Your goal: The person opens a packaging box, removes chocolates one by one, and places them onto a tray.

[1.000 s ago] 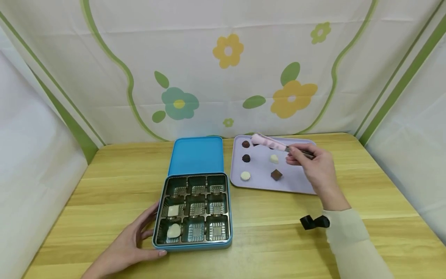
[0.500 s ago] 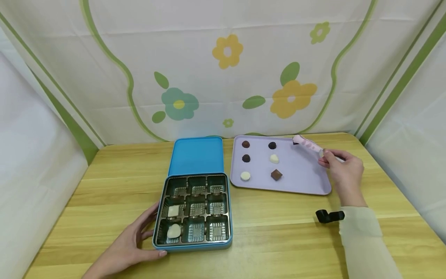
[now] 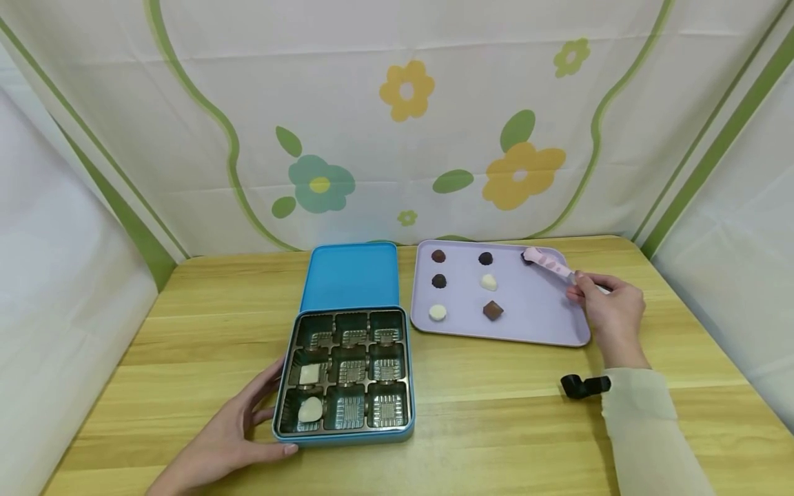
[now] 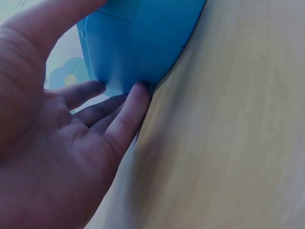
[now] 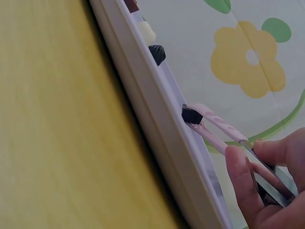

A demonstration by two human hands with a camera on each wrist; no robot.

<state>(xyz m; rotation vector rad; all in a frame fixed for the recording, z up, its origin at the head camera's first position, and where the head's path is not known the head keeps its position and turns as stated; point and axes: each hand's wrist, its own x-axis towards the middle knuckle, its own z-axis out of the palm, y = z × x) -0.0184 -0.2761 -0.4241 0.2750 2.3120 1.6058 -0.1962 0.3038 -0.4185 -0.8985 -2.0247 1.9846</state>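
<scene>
Plainly, a slim pair of pink patterned tongs with silver-coloured handles (image 3: 548,263) points away and leftward, its long axis slanting from the right hand (image 3: 616,306) toward the tray's far edge. That hand's grip pinches the handles between thumb and fingers. One pink arm lies either side of a small near-black chocolate (image 5: 192,115); how hard they press, one cannot tell. The piece sits on a pale lilac rectangular tray (image 3: 540,310), in its far row.

Left of it, two columns of sweets, between tongs and tin. Nearer column: near-black ridged dome (image 3: 486,258), white lump (image 3: 489,282), brown square turned cornerwise (image 3: 493,310). Outer column: reddish-brown dome (image 3: 438,256), dark ridged dome (image 3: 439,281), round white disc (image 3: 437,313).

Left hand (image 3: 232,427) at the near left corner of a shallow blue tin (image 3: 347,439): fingers against the side, thumb along the front, spread. Tin has nine compartments; a white square (image 3: 309,374) in middle left, a white rounded piece (image 3: 310,410) in near left. Flat blue lid (image 3: 353,275) directly beyond, on the wood-grain worktop (image 3: 496,413).
</scene>
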